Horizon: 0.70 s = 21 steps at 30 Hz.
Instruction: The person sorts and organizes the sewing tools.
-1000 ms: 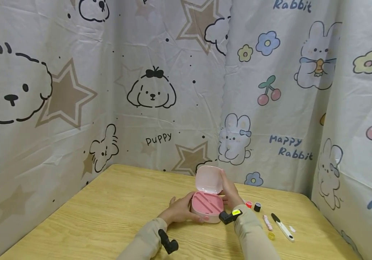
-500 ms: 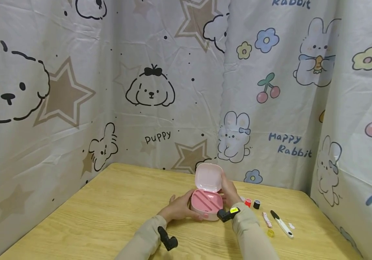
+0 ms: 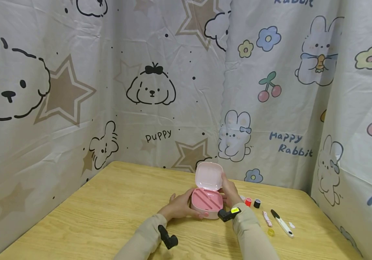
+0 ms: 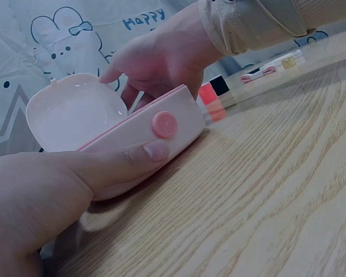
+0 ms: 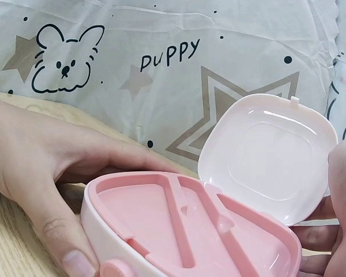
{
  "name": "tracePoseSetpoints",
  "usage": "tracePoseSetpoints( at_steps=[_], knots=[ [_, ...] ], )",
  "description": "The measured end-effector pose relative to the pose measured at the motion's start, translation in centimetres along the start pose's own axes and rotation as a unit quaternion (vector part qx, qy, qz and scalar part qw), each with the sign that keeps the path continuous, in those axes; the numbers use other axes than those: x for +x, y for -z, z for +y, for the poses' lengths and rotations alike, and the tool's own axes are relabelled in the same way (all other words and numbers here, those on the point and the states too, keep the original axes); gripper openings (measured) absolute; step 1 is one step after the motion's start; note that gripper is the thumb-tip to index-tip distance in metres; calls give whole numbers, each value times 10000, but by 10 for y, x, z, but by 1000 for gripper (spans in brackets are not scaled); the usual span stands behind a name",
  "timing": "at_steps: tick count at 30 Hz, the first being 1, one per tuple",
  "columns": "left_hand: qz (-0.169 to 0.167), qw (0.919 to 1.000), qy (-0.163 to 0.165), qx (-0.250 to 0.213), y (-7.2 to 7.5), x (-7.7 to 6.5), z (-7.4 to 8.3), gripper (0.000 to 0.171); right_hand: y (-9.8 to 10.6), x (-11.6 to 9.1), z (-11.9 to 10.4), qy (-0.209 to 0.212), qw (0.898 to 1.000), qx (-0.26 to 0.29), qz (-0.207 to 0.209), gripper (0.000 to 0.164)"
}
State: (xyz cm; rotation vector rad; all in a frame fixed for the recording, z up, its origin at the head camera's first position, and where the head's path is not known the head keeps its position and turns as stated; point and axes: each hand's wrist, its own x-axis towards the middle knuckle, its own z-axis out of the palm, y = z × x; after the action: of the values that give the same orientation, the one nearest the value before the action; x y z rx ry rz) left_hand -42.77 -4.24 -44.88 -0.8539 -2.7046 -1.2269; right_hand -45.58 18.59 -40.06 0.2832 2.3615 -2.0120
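A pink-and-white storage box (image 3: 207, 205) stands on the wooden table with its lid raised. A pink inner tray (image 5: 144, 216) with slanted dividers fills its top; nothing lies in the part I see. My left hand (image 3: 178, 207) grips the box's left side, thumb along the front near the round pink button (image 4: 164, 124). With my right hand (image 3: 230, 190) I hold the right edge of the pale lid (image 5: 265, 161) at the thumb, the other fingers curled beside the box's right rear. Part of those fingers is hidden in the head view.
Right of the box stand a red spool (image 3: 248, 202) and a black spool (image 3: 257, 203). Nearer lie a pink-and-white strip (image 3: 267, 219), a small yellow round piece (image 3: 271, 232), a slim white tool with a black end (image 3: 282, 223) and a small white piece (image 3: 291, 225). Printed curtains surround the table.
The head view has shifted slightly. Both hands keep their places on the box, and the lid stays raised.
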Motion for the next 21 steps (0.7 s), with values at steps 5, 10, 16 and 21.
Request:
tracePoseSetpoints(
  at_steps=[5,10,16,21],
  knots=[
    [7,10000,-6,4,1,0,1,111,-1,0,0,39,10000,29,-12,91],
    [21,10000,21,13,2,0,2,111,-1,1,2,35,10000,46,37,90],
    [16,9998,127,-122,4,-1,4,111,-1,0,1,15,10000,27,39,90],
    [12,9998,125,-179,3,0,3,112,0,-2,0,84,10000,-8,12,90]
  ],
)
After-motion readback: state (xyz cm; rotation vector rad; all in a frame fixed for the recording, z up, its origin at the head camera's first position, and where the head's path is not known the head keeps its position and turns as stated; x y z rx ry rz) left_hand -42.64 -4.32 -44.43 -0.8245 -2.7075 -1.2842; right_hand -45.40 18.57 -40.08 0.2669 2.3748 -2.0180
